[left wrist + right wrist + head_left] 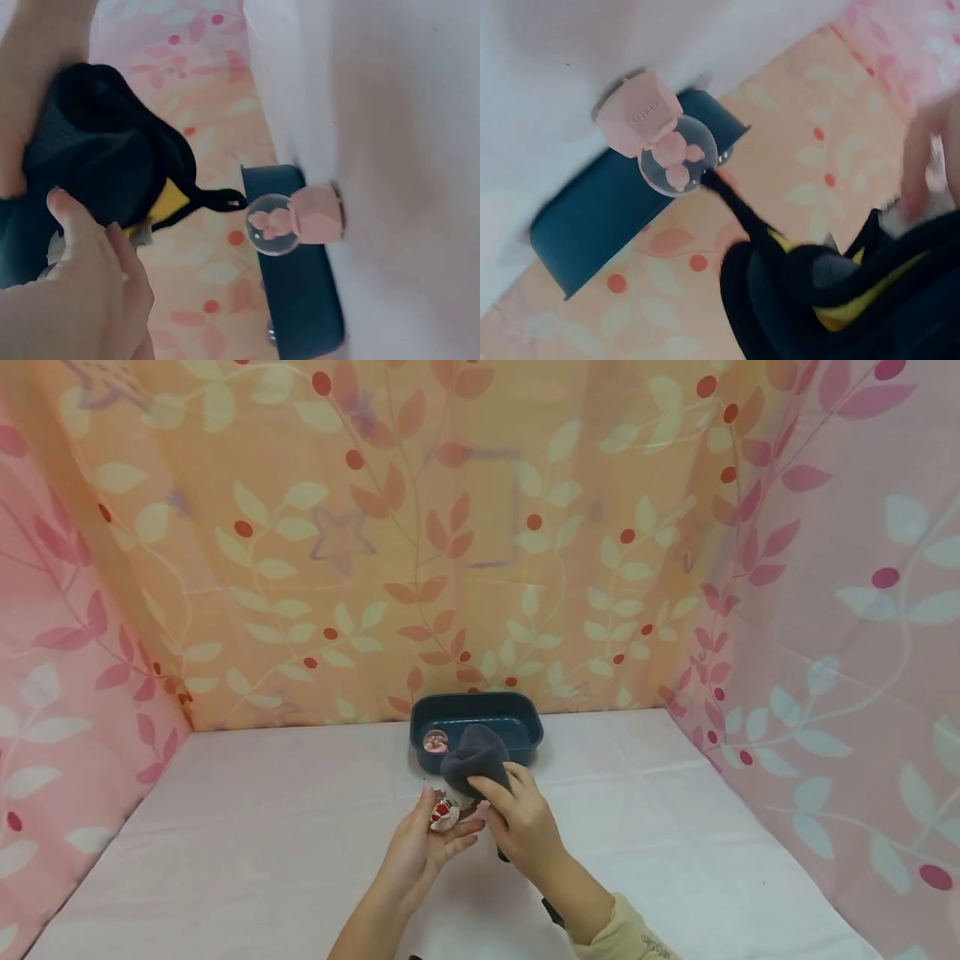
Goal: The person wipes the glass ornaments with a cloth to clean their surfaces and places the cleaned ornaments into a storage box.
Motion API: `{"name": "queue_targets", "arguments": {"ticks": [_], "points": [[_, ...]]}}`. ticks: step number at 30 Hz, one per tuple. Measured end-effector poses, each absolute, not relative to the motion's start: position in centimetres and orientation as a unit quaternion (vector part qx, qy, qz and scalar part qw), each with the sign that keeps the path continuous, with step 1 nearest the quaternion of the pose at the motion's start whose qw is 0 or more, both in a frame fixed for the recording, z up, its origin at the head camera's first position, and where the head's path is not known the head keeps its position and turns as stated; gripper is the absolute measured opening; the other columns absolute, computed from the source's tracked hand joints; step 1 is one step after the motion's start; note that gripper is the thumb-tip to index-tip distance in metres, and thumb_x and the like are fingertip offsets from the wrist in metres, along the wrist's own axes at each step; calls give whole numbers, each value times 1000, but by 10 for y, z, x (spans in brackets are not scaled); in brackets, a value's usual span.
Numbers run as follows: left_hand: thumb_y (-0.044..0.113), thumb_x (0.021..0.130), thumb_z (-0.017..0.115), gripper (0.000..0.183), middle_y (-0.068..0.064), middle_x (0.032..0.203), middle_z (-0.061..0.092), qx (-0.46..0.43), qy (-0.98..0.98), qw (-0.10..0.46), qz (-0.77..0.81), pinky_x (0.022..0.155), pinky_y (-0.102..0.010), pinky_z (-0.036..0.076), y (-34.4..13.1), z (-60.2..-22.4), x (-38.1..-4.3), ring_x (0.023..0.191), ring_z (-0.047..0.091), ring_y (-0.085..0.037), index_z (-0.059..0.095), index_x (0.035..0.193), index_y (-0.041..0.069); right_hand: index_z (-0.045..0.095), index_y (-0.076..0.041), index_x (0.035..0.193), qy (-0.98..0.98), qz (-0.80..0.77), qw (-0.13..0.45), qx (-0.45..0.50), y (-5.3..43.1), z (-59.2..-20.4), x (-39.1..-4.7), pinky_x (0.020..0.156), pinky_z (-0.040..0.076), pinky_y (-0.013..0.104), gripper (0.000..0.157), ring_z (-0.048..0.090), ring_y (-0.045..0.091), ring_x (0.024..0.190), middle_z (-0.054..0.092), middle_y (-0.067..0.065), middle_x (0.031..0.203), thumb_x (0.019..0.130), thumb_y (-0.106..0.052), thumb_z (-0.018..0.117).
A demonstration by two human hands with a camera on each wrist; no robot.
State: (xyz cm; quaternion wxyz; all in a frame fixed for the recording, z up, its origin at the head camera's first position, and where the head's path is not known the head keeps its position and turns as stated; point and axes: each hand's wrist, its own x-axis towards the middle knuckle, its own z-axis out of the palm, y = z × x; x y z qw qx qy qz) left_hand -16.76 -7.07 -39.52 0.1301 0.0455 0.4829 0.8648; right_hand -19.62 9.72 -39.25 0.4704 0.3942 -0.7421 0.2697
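Note:
My left hand (420,835) holds a small red-and-white ornament (444,811), its fingers spread under it. Much of the ornament is hidden by the fingers and cloth in the left wrist view. My right hand (525,818) grips a dark grey cloth (476,758) with black edging, yellow inside and a hanging loop (223,200). The cloth hangs over the ornament, right beside the left hand's fingers. Beyond both hands, a pink snow globe (641,116) stands on the table, showing clearly in both wrist views.
A dark teal basin (531,735) stands at the back of the white table (300,827), behind the pink globe. Inside its left end sits a small clear globe (436,742). Patterned curtains (420,543) enclose the back and both sides. A dark object (553,912) partly shows beside the right forearm.

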Motion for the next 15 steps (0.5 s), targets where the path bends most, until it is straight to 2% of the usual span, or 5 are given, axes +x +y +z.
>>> {"name": "queue_targets", "arguments": {"ticks": [2, 4, 7, 11, 15], "points": [[50, 103, 32, 57, -6, 100, 62, 44, 510, 122, 851, 82, -30, 52, -69, -393, -166, 91, 66, -17, 43, 125, -1, 63, -11, 117, -736, 223, 484, 418, 93, -393, -194, 76, 55, 40, 25, 60, 32, 93, 69, 14, 100, 100, -10, 45], [53, 102, 32, 55, -3, 93, 60, 39, 544, 109, 831, 79, -30, 51, -68, -393, -164, 86, 65, -16, 43, 119, 1, 64, -12, 116, -735, 188, 490, 429, 90, -394, -194, 76, 55, 40, 26, 60, 32, 93, 70, 13, 100, 102, -13, 42], [56, 101, 31, 61, -2, 91, 60, 27, 585, 97, 805, 74, -28, 50, -68, -392, -163, 80, 61, -14, 40, 122, -1, 65, -12, 116, -742, 162, 487, 430, 89, -395, -194, 79, 54, 39, 24, 61, 31, 93, 70, 12, 101, 100, -10, 47], [53, 103, 29, 64, -3, 90, 61, 21, 595, 98, 797, 72, -28, 50, -70, -394, -163, 77, 61, -14, 43, 125, -5, 64, -10, 115, -751, 192, 471, 421, 90, -399, -197, 78, 54, 38, 35, 61, 30, 91, 70, 12, 96, 84, 5, 58], [52, 103, 28, 61, -2, 89, 61, 26, 580, 112, 807, 71, -28, 49, -72, -396, -163, 75, 60, -13, 52, 118, -2, 62, -11, 114, -763, 254, 445, 395, 92, -403, -199, 73, 55, 37, 45, 60, 28, 89, 68, 12, 91, 74, 8, 61]]}}
